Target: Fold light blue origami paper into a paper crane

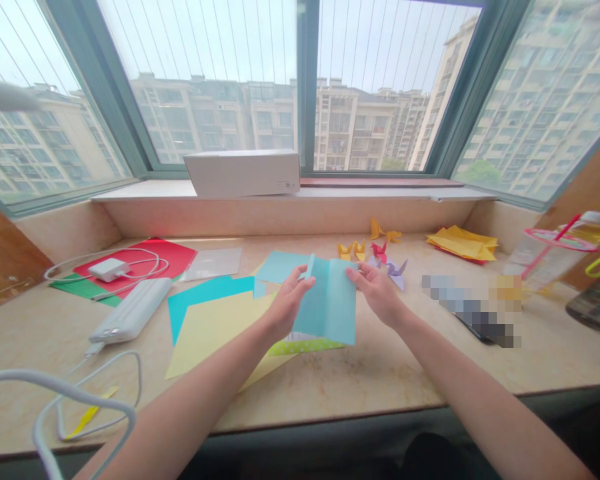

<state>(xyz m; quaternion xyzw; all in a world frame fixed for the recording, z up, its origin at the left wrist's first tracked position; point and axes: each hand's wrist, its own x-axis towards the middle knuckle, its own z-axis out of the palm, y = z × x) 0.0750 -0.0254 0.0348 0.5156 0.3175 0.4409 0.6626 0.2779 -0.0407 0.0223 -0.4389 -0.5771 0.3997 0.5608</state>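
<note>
A light blue sheet of paper (337, 310), creased down its middle, is held up between my two hands above the counter. My left hand (289, 300) pinches its left edge, where a narrow strip is folded over. At the upper right edge, my right hand (377, 290) grips it between thumb and fingers. Beneath the sheet, a green dotted paper (305, 347) shows in part. Another light blue paper (280, 267) lies behind my left hand, and a pale yellow sheet (215, 327) lies under my left forearm. Small folded paper figures, among them a purple one (396, 268), sit beyond my right hand.
On the left are a white power bank (133, 310), a charger (109, 269) with cables, and red paper (175, 257). To the right lie yellow papers (463, 243), a partly blurred phone (473, 320) and a clear cup (545, 260). A white box (243, 173) rests on the sill.
</note>
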